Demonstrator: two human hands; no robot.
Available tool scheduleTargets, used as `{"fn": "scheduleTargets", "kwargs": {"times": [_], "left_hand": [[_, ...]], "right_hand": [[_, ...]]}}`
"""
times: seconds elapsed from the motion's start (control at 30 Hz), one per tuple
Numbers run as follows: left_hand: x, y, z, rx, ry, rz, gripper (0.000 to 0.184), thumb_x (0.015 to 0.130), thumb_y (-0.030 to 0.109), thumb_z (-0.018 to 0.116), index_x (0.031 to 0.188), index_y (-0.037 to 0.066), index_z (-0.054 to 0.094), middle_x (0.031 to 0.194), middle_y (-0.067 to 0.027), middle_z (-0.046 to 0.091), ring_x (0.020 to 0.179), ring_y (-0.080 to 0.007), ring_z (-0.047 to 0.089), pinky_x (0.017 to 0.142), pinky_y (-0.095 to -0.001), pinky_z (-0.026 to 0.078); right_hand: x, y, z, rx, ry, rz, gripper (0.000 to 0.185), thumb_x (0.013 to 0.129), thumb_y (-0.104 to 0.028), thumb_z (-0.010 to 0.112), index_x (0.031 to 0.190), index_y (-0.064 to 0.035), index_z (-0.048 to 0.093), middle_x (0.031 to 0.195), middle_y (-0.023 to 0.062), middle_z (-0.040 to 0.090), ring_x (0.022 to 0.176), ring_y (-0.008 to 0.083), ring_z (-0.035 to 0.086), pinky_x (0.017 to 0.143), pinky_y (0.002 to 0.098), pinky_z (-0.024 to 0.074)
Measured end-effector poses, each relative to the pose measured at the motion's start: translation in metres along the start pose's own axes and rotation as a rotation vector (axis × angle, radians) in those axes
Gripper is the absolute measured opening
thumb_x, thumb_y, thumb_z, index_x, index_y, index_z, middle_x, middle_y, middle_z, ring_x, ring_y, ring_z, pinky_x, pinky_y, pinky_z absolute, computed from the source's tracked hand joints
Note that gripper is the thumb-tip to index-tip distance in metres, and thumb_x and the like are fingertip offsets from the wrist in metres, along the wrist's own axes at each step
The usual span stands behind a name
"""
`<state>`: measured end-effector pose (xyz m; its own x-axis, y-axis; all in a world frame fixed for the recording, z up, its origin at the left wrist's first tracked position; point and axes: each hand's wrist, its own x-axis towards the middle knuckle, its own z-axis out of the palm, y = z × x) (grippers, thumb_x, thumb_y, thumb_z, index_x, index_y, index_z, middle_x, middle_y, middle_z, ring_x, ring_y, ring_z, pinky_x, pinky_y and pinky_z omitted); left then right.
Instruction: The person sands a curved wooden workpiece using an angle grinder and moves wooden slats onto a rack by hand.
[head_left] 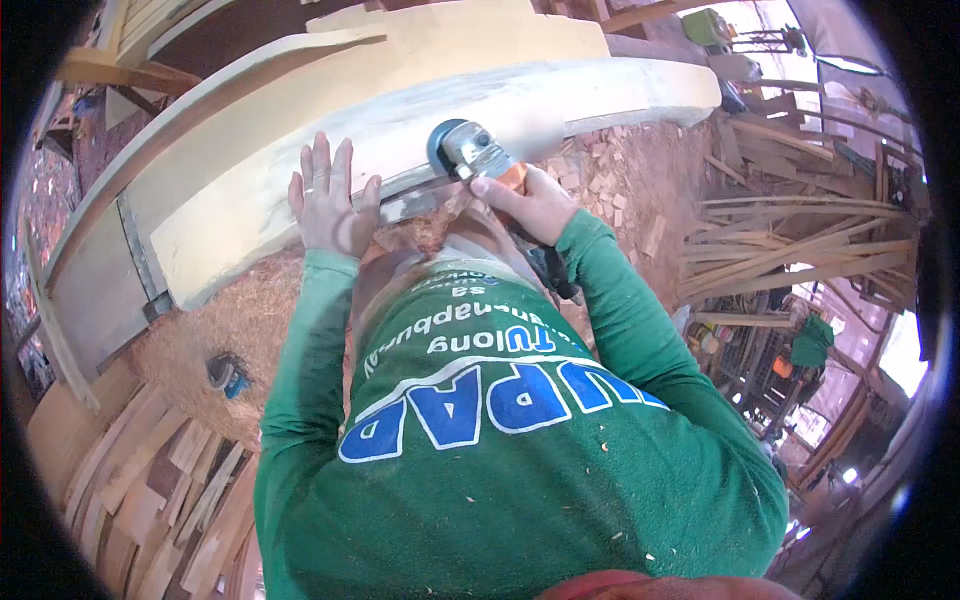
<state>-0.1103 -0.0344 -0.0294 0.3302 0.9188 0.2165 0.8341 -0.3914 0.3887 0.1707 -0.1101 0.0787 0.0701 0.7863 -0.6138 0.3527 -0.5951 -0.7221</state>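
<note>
My right hand (541, 206) is wrapped round an angle grinder (486, 152) with a silver head and an orange body. Its dark, blue-edged disc (445, 147) is at the face of a long, curved, pale wooden piece (380, 130); whether it touches the wood I cannot tell. To the left, my left hand (331, 203) lies flat with fingers spread against the lower part of the same piece. Whitish patches and grey smears cover much of that surface.
Sawdust and wood chips (610, 185) cover the ground. Stacked boards (160, 490) lie at lower left, near a small blue-and-dark tool (229, 376). Long wooden strips (800, 240) are piled at right. A green container (706, 28) stands at upper right.
</note>
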Motion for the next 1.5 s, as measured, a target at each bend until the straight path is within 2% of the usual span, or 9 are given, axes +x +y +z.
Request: {"fn": "scheduleTargets", "kwargs": {"times": [0.27, 0.5, 0.57, 0.7, 0.8, 0.9, 1.2, 1.3, 1.5], "left_hand": [[0.038, 0.023, 0.027, 0.186, -0.095, -0.055, 0.067, 0.099, 0.054, 0.06, 0.155, 0.018, 0.053, 0.169, -0.0139, 0.039, 0.156, -0.0353, 0.034, 0.125, -0.0562, 0.019], [0.037, 0.022, 0.032, 0.255, -0.127, -0.1, 0.065, 0.1, 0.052, 0.056, 0.156, 0.02, 0.051, 0.171, -0.0122, 0.035, 0.159, -0.0332, 0.03, 0.126, -0.0536, 0.019], [0.038, 0.022, 0.029, 0.222, -0.138, -0.097, 0.062, 0.1, 0.05, 0.059, 0.154, 0.02, 0.054, 0.171, -0.0123, 0.035, 0.159, -0.0334, 0.03, 0.125, -0.0536, 0.02], [0.032, 0.02, 0.034, 0.133, 0.015, -0.036, 0.033, 0.091, 0.038, 0.076, 0.117, 0.018, 0.072, 0.153, -0.0059, 0.061, 0.133, -0.0301, 0.057, 0.113, -0.0462, 0.037], [0.035, 0.024, 0.036, 0.093, 0.121, 0.001, 0.027, 0.085, 0.033, 0.083, 0.104, 0.017, 0.074, 0.143, -0.0024, 0.069, 0.111, -0.0267, 0.062, 0.104, -0.0435, 0.044], [0.033, 0.021, 0.038, 0.05, 0.127, -0.019, 0.025, 0.082, 0.029, 0.086, 0.101, 0.017, 0.075, 0.141, -0.0036, 0.071, 0.104, -0.0263, 0.062, 0.099, -0.042, 0.046], [0.02, 0.042, 0.036, -0.024, 0.195, -0.101, 0.019, 0.081, 0.026, 0.087, 0.091, 0.016, 0.075, 0.133, -0.0047, 0.075, 0.098, -0.0256, 0.063, 0.096, -0.0391, 0.048], [0.028, 0.036, 0.039, 0.011, 0.167, -0.121, 0.018, 0.082, 0.03, 0.085, 0.086, 0.018, 0.072, 0.132, -0.0023, 0.075, 0.097, -0.0243, 0.064, 0.095, -0.0411, 0.045], [0.045, 0.04, 0.044, -0.028, 0.1, -0.209, 0.02, 0.083, 0.035, 0.084, 0.084, 0.018, 0.072, 0.133, 0.0004, 0.075, 0.095, -0.0216, 0.063, 0.096, -0.0415, 0.041]], "right_hand": [[-0.019, 0.021, -0.1, -0.002, 0.273, 0.326, 0.074, 0.091, -0.064, 0.074, 0.119, 0.0042, 0.071, 0.104, 0.0106, 0.072, 0.096, 0.0188, 0.066, 0.087, 0.034, 0.0531], [-0.017, 0.074, -0.19, 0.043, 0.221, 0.272, 0.074, 0.091, -0.072, 0.068, 0.106, 0.0004, 0.072, 0.082, 0.0002, 0.061, 0.074, 0.0102, 0.055, 0.064, 0.0282, 0.0434], [-0.014, 0.089, -0.213, 0.059, 0.24, 0.271, 0.074, 0.091, -0.071, 0.069, 0.108, 0.0007, 0.072, 0.086, 0.0014, 0.064, 0.078, 0.011, 0.057, 0.069, 0.0288, 0.0459], [-0.017, 0.091, -0.245, 0.136, 0.311, 0.189, 0.076, 0.091, -0.07, 0.07, 0.114, 0.0026, 0.073, 0.096, 0.0046, 0.068, 0.087, 0.0127, 0.06, 0.08, 0.0302, 0.0496], [-0.011, 0.118, -0.29, 0.19, 0.362, 0.231, 0.072, 0.094, -0.061, 0.071, 0.122, 0.0053, 0.07, 0.106, 0.0061, 0.07, 0.096, 0.0137, 0.063, 0.088, 0.0296, 0.0496], [0.001, 0.147, -0.316, 0.26, 0.391, 0.203, 0.066, 0.096, -0.056, 0.072, 0.123, 0.0043, 0.071, 0.106, 0.0065, 0.072, 0.093, 0.0139, 0.064, 0.084, 0.0296, 0.0511], [0.01, 0.036, -0.207, -0.01, 0.118, 0.108, 0.055, 0.099, -0.043, 0.072, 0.128, 0.003, 0.069, 0.106, 0.0071, 0.073, 0.098, 0.0156, 0.066, 0.089, 0.0321, 0.0527], [0.018, 0.077, -0.224, 0.242, 0.28, -0.076, 0.054, 0.099, -0.042, 0.073, 0.129, 0.0023, 0.069, 0.11, 0.0088, 0.074, 0.1, 0.0168, 0.067, 0.09, 0.0335, 0.0533], [0.024, 0.116, -0.291, 0.302, 0.367, 0.147, 0.068, 0.1, -0.058, 0.062, 0.127, 0.0038, 0.07, 0.108, 0.0106, 0.072, 0.093, 0.0191, 0.069, 0.086, 0.0306, 0.0541]]}}
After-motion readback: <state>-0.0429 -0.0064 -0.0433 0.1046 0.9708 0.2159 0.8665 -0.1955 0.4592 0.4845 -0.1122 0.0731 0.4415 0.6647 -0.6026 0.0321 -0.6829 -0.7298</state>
